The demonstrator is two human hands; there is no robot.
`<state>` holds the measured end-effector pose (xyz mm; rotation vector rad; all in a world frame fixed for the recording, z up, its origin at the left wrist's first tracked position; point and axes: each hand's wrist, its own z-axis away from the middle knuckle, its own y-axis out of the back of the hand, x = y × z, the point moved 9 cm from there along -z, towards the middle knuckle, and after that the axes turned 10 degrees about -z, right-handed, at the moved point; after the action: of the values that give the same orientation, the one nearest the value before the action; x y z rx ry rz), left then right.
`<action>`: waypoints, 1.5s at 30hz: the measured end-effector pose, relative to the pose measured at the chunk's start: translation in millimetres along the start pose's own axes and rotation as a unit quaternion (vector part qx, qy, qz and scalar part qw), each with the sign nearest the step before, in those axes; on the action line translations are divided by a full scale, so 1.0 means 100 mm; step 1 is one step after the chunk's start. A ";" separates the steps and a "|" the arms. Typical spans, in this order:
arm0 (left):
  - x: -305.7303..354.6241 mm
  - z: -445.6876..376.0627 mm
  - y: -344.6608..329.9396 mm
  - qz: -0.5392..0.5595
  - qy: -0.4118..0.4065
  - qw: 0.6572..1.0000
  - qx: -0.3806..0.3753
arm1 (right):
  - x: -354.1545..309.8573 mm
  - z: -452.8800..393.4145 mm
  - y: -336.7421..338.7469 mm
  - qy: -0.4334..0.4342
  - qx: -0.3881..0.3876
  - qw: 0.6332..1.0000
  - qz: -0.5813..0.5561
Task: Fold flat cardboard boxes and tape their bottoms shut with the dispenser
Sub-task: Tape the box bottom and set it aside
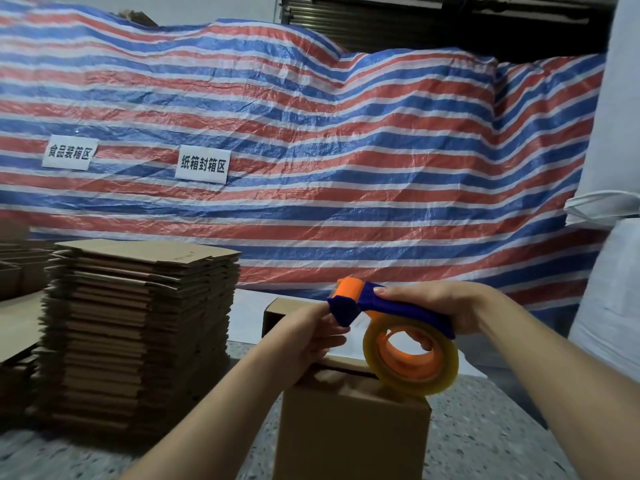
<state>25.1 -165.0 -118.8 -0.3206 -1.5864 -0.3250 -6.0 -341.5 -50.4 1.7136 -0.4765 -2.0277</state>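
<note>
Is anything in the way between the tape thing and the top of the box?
Nothing visible is. The right hand holds the tape dispenser right over the cardboard box, with the roll low against its top. The left hand is at the dispenser's front end, beside that path, not across it.

Blocked left by tall stack of flat cardboard (138, 327); bare speckled floor (491, 427) open right of box (349, 434); tarp (311, 161) behind.

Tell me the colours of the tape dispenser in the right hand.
Blue body with orange parts, carrying a clear yellowish tape roll; the head view shows the tape dispenser plainly in the right hand.
</note>
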 end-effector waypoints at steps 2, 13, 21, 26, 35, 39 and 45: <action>0.01 0.00 -0.01 -0.001 -0.007 1.000 0.000 | 0.00 0.00 0.00 -0.002 0.002 1.000 0.002; -0.27 -0.09 0.25 0.102 0.055 0.976 0.186 | -0.02 0.09 0.25 -0.054 0.024 0.993 0.104; -0.39 -0.15 0.32 0.218 0.081 0.947 0.222 | 0.01 0.06 0.21 -0.063 0.023 0.996 0.060; -0.30 -0.07 0.39 0.186 0.063 0.952 0.235 | 0.04 0.03 0.19 -0.072 0.034 0.995 0.067; -0.14 0.15 0.96 -0.241 -0.019 0.937 0.253 | -0.14 -0.12 0.00 -0.078 0.017 0.983 0.163; -0.40 0.14 0.95 -0.226 -0.003 0.945 0.235 | -0.22 -0.14 -0.11 -0.093 0.011 0.973 0.210; -0.60 0.18 0.96 -0.198 -0.011 0.950 0.239 | -0.30 -0.15 -0.23 -0.110 0.006 0.959 0.261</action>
<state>49.3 -70.5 -178.5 0.3760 -1.6890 -0.2307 10.2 -305.1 -39.9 1.2011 -0.9077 -1.8205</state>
